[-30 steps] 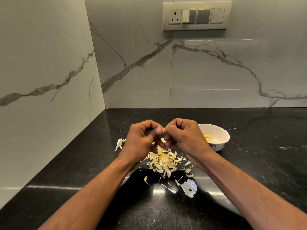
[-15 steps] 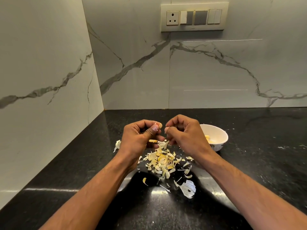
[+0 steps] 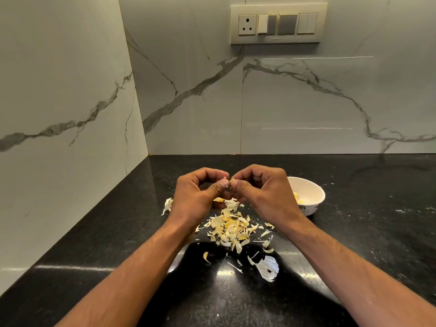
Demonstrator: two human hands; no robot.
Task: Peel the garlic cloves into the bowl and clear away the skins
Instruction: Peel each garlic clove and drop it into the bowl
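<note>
Above the black counter [image 3: 354, 232], the left hand [image 3: 198, 197] and right hand [image 3: 262, 194] together pinch a garlic clove [image 3: 230, 181] at their fingertips. Loose skins [image 3: 232, 228] lie heaped beneath; the white bowl [image 3: 311, 199] of peeled cloves sits right, toward the back edge.

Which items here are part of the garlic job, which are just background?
Job: left hand, right hand, clove pinched between them, bowl with peeled cloves, skins on the counter.
Background: switch panel, marble wall.
</note>
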